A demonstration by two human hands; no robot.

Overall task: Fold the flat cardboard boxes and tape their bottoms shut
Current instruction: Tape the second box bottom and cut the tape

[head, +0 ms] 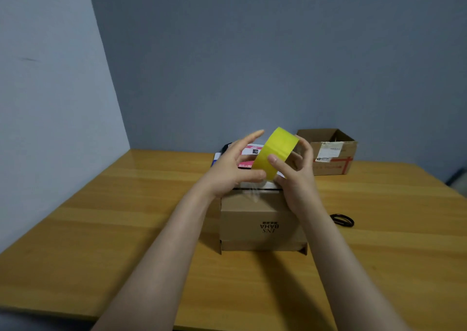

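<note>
While held, tape roll (275,151) above box (260,219).

Bare forearms, no sleeves or, seemingly, jewellery on left hand (233,165) or right hand (294,176).

yellow tape roll (275,152) up in the air, tilted, above a brown box (261,223) standing mid-table with its print upside down; a second open box (331,151) sits near the far edge.

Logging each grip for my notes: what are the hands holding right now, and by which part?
Both the left hand and right hand hold the yellow roll of packing tape by its outer band, above the brown cardboard box.
</note>
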